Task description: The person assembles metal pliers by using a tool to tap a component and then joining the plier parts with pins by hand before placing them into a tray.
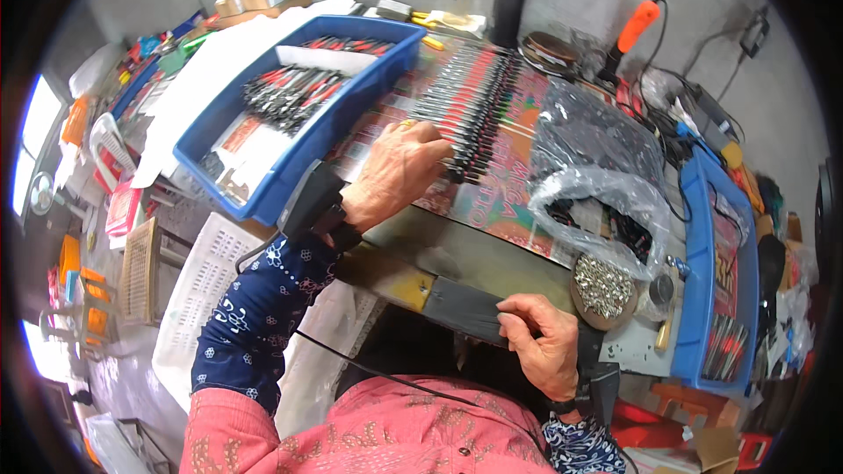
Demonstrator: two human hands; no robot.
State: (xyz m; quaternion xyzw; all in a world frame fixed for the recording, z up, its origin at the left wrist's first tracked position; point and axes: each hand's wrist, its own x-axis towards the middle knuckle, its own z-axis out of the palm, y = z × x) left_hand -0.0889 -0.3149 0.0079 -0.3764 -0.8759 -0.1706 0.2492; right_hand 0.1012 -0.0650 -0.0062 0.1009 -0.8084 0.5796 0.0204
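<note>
Left hand [399, 163] curled beside slim, glossy rods [464, 101]; right hand [543, 344] half-curled; grips unclear.

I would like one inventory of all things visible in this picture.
Pen-like pieces: uncounted, black and red, central row
Left tray: one, blue, left of the row
Right tray: one, blue, far right
Plastic bag: one, clear, right of the row
Metal bits: uncounted, silvery, in round dish
Cylinder: one, black, behind the row
Orange-handled tool: one, orange and black, upper right
Perforated panel: one, white, lower left
Other clutter: uncounted, mixed colours, edges; too blurred
Shirt: one, pink, bottom centre
Left hand: one, bare, beside the row
Right hand: one, bare, near dish
</note>
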